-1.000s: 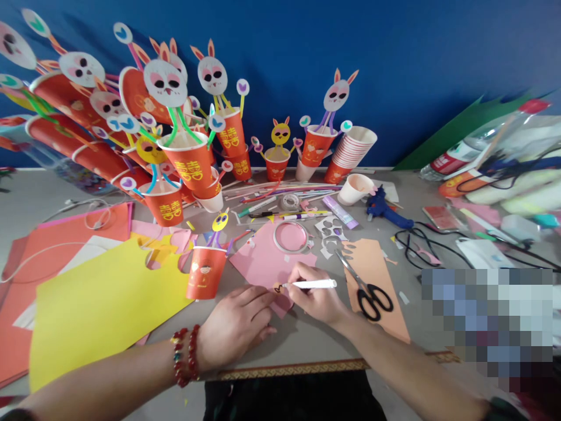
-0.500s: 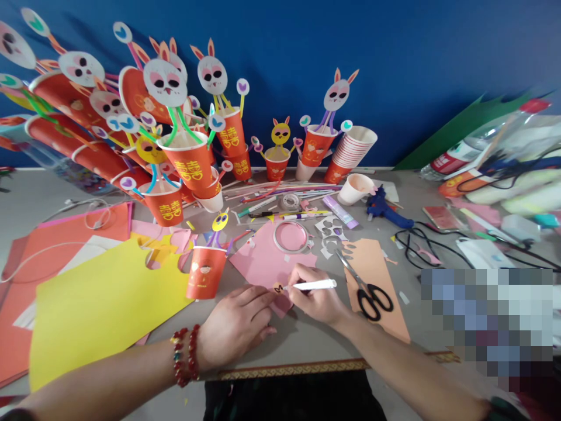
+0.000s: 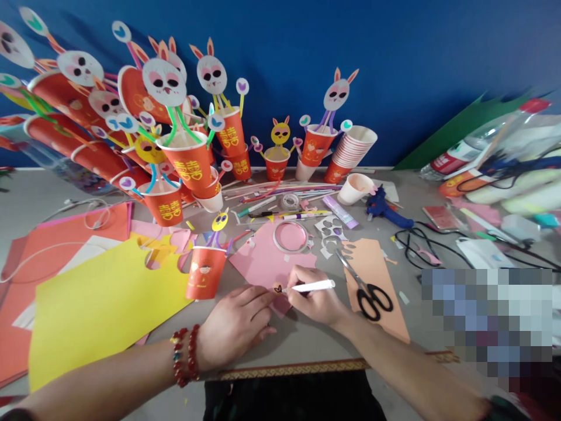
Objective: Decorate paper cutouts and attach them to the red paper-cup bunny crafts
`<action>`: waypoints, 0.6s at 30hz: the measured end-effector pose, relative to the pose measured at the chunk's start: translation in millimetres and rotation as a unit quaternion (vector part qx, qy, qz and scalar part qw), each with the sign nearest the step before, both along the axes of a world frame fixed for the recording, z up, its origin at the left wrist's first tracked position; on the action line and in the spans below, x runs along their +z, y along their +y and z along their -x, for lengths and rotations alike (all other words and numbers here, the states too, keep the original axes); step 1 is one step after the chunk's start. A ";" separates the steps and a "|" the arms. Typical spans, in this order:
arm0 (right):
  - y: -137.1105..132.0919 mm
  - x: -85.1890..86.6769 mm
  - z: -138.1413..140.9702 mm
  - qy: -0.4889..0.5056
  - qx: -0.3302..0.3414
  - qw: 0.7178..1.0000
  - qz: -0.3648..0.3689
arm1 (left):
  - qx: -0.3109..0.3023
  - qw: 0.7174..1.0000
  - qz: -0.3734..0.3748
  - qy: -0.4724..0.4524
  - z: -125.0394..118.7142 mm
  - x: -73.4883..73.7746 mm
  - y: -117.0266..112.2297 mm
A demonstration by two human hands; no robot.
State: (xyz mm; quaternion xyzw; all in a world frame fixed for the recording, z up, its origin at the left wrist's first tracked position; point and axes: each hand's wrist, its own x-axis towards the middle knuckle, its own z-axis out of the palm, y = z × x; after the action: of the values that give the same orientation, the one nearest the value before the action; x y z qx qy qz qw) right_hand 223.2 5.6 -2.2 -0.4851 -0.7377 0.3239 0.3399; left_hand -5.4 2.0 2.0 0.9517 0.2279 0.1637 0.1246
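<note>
My right hand (image 3: pixel 316 299) is closed around a white marker pen (image 3: pixel 313 286), with its tip to the left on a small round peach paper piece (image 3: pixel 277 288). A dark heart-like outline shows on that piece. My left hand (image 3: pixel 239 318) lies low on the table, its fingers together and stretched out flat. Its fingertips touch the paper piece's left side, and the thumb stands apart below. Under both lies a sheet of pink paper (image 3: pixel 258 251). Left of it, an orange paper cup (image 3: pixel 205 272) carries a yellow rabbit-face figure (image 3: pixel 220 220).
Black-handled scissors (image 3: pixel 370 297) lie on peach paper (image 3: pixel 394 321) at the right. A tape ring (image 3: pixel 275 235) rests on the pink sheet. Yellow paper (image 3: pixel 100 304) covers the left. Behind stand several decorated cups (image 3: pixel 186 166), a stack of cups (image 3: pixel 354 146) and a blue glue gun (image 3: pixel 388 209).
The pen tip has shifted very slightly left, and the dark outline on the paper piece now looks like a closed heart. My left hand stays in place.
</note>
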 end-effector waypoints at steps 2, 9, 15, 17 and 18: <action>0.2 0.3 0.2 -0.002 -0.002 1.000 0.000 | 0.000 1.000 0.000 -0.003 -0.3 0.5 0.1; -0.7 0.8 -1.7 0.061 -0.021 0.997 0.034 | -0.002 1.000 -0.006 -0.014 -1.1 4.2 2.0; 0.4 0.4 -0.2 0.028 0.004 0.999 0.026 | -0.001 1.000 -0.007 -0.006 -0.7 2.0 1.2; 0.6 1.4 0.6 0.025 0.007 0.999 0.026 | -0.002 1.000 -0.010 -0.001 -0.5 1.2 0.7; 0.7 1.8 0.9 0.024 0.008 0.999 0.026 | -0.003 1.000 -0.011 0.001 -0.4 1.1 0.5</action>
State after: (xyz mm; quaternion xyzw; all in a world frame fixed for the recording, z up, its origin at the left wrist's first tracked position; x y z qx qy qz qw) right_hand 222.3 6.3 -0.4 -0.4795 -0.7248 0.3574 0.3421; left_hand -5.0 2.5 3.1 0.9538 0.2234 0.1651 0.1145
